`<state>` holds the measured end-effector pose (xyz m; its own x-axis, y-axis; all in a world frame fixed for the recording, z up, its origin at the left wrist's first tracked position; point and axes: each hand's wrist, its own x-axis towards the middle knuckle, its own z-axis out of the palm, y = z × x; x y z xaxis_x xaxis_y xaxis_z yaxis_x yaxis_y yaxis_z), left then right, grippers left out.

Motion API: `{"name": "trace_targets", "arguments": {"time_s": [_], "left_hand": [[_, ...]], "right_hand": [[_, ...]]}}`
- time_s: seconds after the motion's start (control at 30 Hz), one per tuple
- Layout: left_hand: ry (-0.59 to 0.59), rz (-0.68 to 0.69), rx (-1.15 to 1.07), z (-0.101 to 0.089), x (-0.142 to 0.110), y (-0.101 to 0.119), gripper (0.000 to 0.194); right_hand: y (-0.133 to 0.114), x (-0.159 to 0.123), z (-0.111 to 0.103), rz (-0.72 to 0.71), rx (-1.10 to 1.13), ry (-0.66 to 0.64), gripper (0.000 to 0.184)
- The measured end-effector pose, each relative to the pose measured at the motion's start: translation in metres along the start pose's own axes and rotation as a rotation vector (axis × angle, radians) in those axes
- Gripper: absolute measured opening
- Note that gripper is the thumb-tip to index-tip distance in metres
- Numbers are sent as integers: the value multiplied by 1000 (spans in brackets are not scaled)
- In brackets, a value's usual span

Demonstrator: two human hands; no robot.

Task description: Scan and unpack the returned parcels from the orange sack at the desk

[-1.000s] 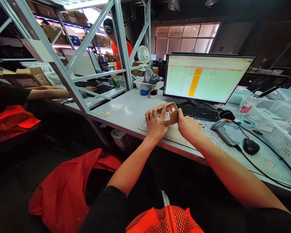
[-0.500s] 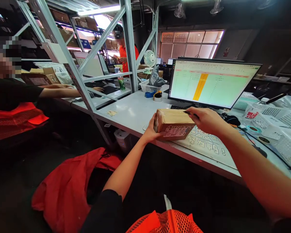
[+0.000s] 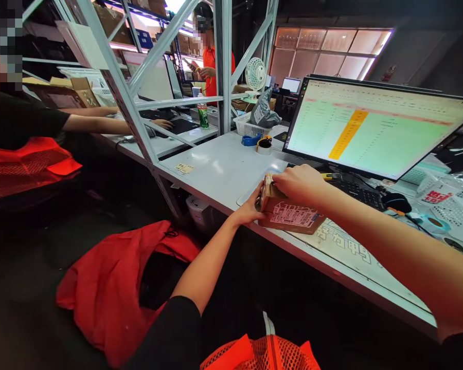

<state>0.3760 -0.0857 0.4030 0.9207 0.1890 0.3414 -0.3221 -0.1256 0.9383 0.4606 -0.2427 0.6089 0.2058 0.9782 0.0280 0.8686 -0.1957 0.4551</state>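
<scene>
A brown cardboard box with a printed label on its near side rests at the desk's front edge, on a patterned mat. My left hand is closed around the box's left end and steadies it. Over the top of the box, my right hand has its fingers bent down at the left end. A yellow and black utility knife sticks out behind that hand, which appears closed on it; its blade is hidden by the fingers.
A monitor and keyboard stand behind the box. Tape rolls and a white basket lie farther back. Left is a metal rack post, with a co-worker's arm beyond. A red bag hangs below the desk.
My right hand has moved left across the box top, from its right end to its left end. The left hand keeps its hold. The camera view has shifted.
</scene>
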Motion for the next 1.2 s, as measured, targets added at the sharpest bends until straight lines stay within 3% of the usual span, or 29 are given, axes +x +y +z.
{"name": "trace_targets", "arguments": {"time_s": [0.13,0.27,0.4,0.5,0.6,0.7,0.8,0.9,0.97,1.03,1.1,1.13,1.2], "left_hand": [[3,25,2,0,-1,1,144],[1,51,21,-1,2,0,142],[-17,40,35,-7,4,-1,145],[55,56,178,0,-4,17,146],[240,243,497,34,-16,54,119],[304,443,778,83,-18,88,75],[352,420,942,117,-6,95,55],[407,368,989,127,9,80,46],[453,352,1003,126,17,69,42],[499,340,1032,125,21,64,41],[534,362,1084,125,24,63,39],[547,392,1117,124,24,63,37],[575,480,1178,122,24,64,33]], "right_hand": [[4,-11,1,34,-32,-61,20],[40,-38,17,145,8,-112,13],[97,-86,51,312,47,-136,8],[128,-130,94,443,1,-224,19],[128,-162,148,589,106,-255,36],[102,-173,197,638,229,-188,46],[78,-170,221,678,264,-97,49],[76,-161,214,711,347,-2,48],[85,-149,195,695,483,175,47],[96,-130,169,609,647,415,46],[103,-103,141,457,776,562,45],[103,-89,129,384,811,570,44],[99,-62,108,276,823,467,43]]}}
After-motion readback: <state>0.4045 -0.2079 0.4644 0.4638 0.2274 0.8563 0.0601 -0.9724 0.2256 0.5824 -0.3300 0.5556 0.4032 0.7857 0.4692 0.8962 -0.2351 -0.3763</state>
